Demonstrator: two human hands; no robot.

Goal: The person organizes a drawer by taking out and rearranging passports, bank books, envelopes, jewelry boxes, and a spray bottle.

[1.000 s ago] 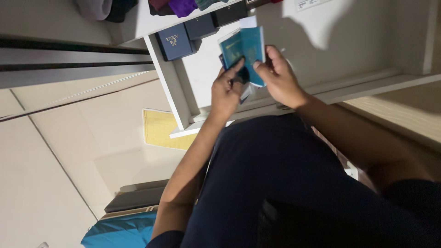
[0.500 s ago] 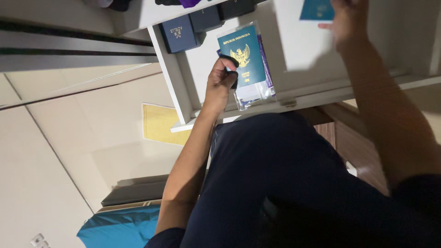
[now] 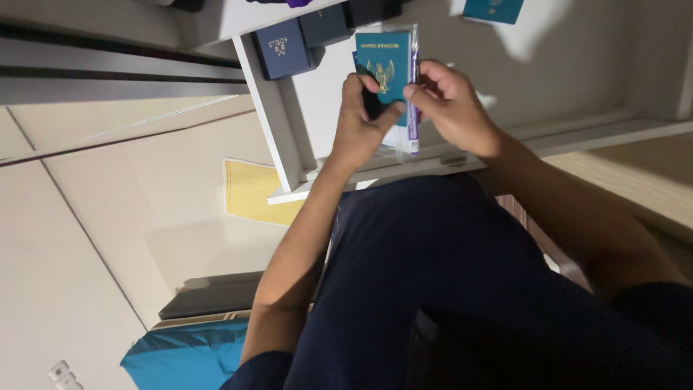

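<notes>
Together, we are holding one teal booklet (image 3: 385, 61) in a clear plastic sleeve (image 3: 411, 108) above the open white drawer (image 3: 505, 79). Our left hand (image 3: 361, 123) is curling closed around the booklet's lower left edge, with something small and dark pressed under the thumb; what it is we cannot tell. Our right hand (image 3: 451, 105) is pinching the sleeve's right edge, fingertips narrow, beside a purple strip running down inside the plastic. Inside the drawer, we are seeing a second teal booklet (image 3: 493, 9) lying flat at the far end, well apart from our hands. At the drawer's left end, three dark boxes are sitting in a row: one navy box (image 3: 278, 48) nearest the corner and two darker ones (image 3: 323, 27) beside it.
</notes>
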